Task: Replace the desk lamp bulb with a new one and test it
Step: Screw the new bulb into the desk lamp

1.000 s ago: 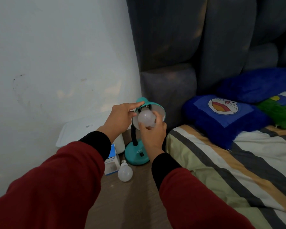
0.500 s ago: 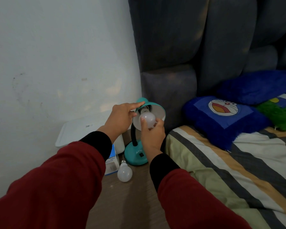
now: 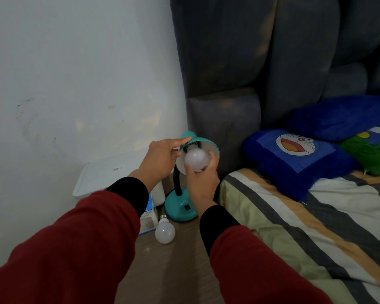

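A flat white plastic lidded box (image 3: 110,172) leans by the pale wall (image 3: 75,73) at the far left edge of the brown wooden surface (image 3: 173,270). A dark grey padded headboard (image 3: 272,51) backs the striped bedsheet (image 3: 316,227), where a blue cartoon-cat plush pillow (image 3: 294,159) lies beside a green plush pillow (image 3: 375,150).

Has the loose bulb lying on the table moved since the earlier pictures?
No. The loose bulb lies in the same spot, its screw cap toward the lamp base, beside the blue box, as before.
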`<state>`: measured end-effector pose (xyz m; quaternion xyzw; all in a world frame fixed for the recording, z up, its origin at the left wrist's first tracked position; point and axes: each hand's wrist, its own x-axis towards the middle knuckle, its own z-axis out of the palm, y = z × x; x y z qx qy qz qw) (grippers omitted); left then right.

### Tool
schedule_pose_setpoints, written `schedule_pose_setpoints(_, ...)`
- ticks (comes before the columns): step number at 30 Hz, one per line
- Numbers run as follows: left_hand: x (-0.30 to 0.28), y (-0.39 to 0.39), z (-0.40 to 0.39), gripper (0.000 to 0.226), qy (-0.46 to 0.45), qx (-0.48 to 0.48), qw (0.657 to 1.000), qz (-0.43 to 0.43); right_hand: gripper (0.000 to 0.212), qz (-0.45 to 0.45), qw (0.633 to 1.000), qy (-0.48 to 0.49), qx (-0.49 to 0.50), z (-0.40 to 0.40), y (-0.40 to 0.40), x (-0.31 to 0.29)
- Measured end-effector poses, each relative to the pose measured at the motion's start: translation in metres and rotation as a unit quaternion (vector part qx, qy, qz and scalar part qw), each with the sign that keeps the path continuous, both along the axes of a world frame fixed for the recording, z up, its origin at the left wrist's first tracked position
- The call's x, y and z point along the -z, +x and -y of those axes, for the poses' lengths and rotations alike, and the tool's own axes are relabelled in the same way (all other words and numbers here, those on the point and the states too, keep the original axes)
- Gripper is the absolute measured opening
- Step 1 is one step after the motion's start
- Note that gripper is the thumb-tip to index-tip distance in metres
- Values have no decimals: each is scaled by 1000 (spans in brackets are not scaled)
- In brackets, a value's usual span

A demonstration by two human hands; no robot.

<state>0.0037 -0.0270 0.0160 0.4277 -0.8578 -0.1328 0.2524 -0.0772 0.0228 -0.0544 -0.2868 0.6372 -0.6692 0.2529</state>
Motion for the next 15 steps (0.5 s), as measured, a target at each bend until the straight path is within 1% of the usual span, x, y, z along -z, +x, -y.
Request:
schedule_pose_setpoints(3, 0, 0, 0, 48, -2, -2, 1000, 7, 60, 18, 1000, 15, 6, 2, 1, 0)
schedule_pose_setpoints(7, 0, 0, 1, 47, 1, 0, 1000, 2, 78, -11, 999, 31, 11, 1, -2, -2)
schedule_pose_setpoints(8, 0, 0, 1, 47, 0, 0, 1000, 2, 78, -15, 1000, 18, 9, 1, -2, -2)
schedule_pose_setpoints(10, 1, 0, 1, 47, -2, -3, 1000, 2, 66, -8, 1000, -12, 2, 3, -2, 0)
schedule_pose_setpoints(12, 1, 0, 2, 47, -2, -4, 1000, 1, 55, 10, 1000, -12, -4, 3, -2, 1)
schedule_pose_setpoints(13, 0, 0, 2, 47, -4, -4, 1000, 3, 56, 17, 1000, -4, -3, 3, -2, 0)
schedule_pose_setpoints(15, 0, 0, 2, 47, -5, -3, 1000, 6, 66, 7, 1000, 12, 7, 3, -4, 0)
